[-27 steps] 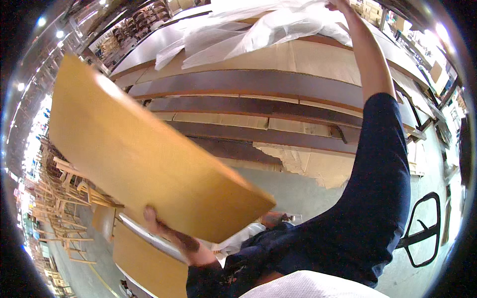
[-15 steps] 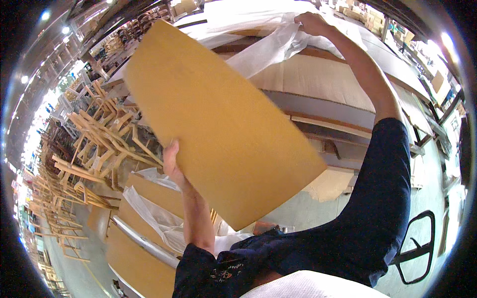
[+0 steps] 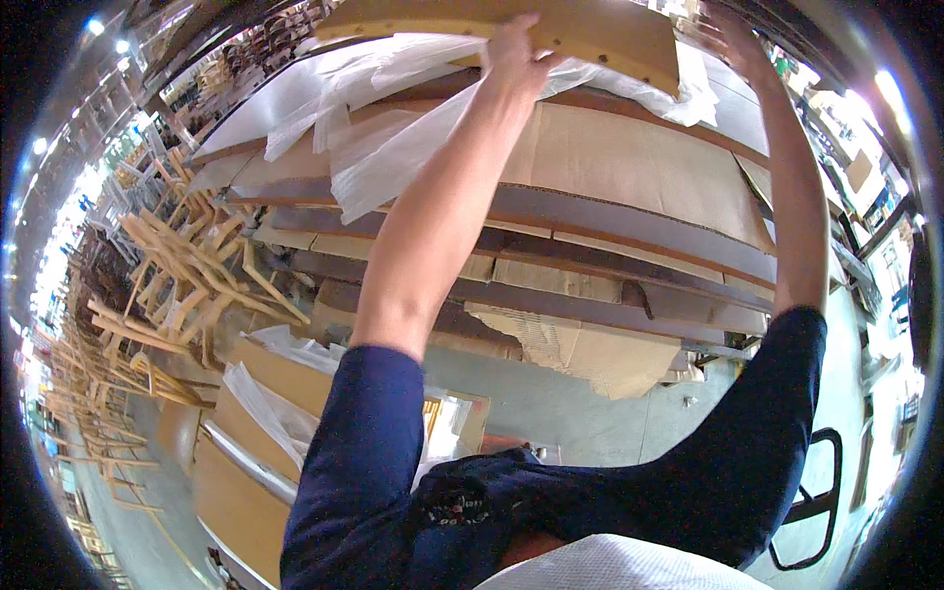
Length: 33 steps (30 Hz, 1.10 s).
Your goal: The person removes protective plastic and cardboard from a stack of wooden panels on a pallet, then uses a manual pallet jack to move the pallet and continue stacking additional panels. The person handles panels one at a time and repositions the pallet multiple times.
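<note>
One tan panel (image 3: 615,31) over white wrap (image 3: 391,157), held one-handed.
Left hand (image 3: 516,57) clamps its near edge; right hand (image 3: 733,44), fingers apart, seems free beside it. To my eye, that lopsided hold could let it tip or snag loose wrap.

Left hand (image 3: 516,57) gripping near edge of tan panel (image 3: 610,29) above white wrapping (image 3: 393,147); right hand (image 3: 736,44) blurred, fingers spread, near panel's right end.

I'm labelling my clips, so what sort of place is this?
Probably a furniture workshop or warehouse: bare wooden chair frames crowd the left side, large boards lie stacked with cardboard ahead, and the left hand is on a tan panel.
</note>
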### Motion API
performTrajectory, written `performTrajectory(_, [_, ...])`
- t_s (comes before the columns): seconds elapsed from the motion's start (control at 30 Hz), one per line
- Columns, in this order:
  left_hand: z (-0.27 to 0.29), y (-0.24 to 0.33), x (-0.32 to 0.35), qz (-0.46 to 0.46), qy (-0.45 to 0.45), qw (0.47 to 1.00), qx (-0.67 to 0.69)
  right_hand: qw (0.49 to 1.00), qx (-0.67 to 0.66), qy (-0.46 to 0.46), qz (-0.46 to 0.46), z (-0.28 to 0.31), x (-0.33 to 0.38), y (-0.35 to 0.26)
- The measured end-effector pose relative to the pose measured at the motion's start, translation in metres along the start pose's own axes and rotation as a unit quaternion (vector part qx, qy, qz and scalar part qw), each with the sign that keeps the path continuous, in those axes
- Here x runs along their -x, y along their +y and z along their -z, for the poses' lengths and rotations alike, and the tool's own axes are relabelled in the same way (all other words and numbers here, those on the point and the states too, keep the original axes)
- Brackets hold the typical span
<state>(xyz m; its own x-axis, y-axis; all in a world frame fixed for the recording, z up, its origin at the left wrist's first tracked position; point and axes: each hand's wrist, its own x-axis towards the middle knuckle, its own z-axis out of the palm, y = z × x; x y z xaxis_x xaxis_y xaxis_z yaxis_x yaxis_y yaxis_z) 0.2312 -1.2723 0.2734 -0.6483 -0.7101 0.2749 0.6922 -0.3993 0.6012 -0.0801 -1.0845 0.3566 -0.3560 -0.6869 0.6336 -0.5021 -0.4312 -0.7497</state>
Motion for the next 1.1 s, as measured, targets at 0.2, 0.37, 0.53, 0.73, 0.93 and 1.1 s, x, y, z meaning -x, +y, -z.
performTrajectory(0.2, [-0.016,-0.078,-0.139,0.032,0.094,0.989,0.109,0.946,0.294,-0.041,-0.128,-0.016,0.095,-0.042])
performTrajectory(0.37, [-0.005,-0.124,-0.185,0.069,0.093,0.976,0.186,0.936,0.339,-0.027,-0.092,-0.071,0.187,-0.112])
performTrajectory(0.53, [-0.012,-0.123,-0.184,0.073,0.176,0.981,0.026,0.935,0.330,-0.028,-0.127,-0.088,0.247,-0.142])
performTrajectory(0.73, [0.013,-0.097,-0.153,0.100,0.024,0.980,-0.171,0.906,0.347,-0.063,-0.234,-0.112,0.309,-0.174])
performTrajectory(0.93, [0.041,-0.069,-0.125,0.053,-0.264,0.912,-0.310,0.898,0.398,-0.153,-0.108,-0.141,0.388,-0.226])
performTrajectory(1.1, [0.003,-0.019,-0.045,-0.197,-0.290,0.590,-0.727,0.916,0.371,-0.044,-0.143,-0.163,0.498,-0.278])
